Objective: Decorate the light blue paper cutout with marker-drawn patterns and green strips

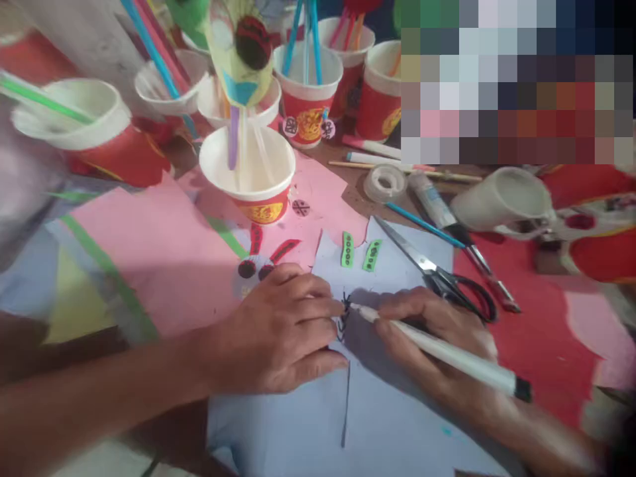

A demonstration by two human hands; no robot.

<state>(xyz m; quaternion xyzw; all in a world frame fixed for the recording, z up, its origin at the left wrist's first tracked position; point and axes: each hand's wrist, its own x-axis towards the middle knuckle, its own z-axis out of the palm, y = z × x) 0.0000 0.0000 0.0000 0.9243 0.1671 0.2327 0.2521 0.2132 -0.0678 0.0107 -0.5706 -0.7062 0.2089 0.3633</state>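
Note:
My right hand (pixel 437 331) grips a white marker pen (pixel 447 354), its tip touching a small black drawn shape (pixel 344 315) on a pale blue paper sheet (pixel 377 411). My left hand (pixel 283 331) lies on the same sheet with its fingers curled and pressed down, the fingertips right beside the pen tip, pinning the paper. Two small green paper strips (pixel 358 253) with black dots lie just beyond the hands. Red and black cut-out pieces (pixel 263 258) lie by my left knuckles.
Scissors (pixel 437 275) lie right of the green strips, a paintbrush (pixel 447 235) and a glue tube (pixel 434 202) beyond them. Several red-and-white paper cups (pixel 258 179) with straws stand at the back. A tape roll (pixel 385 182), pink paper (pixel 159 258) and red paper (pixel 536 331) cover the table.

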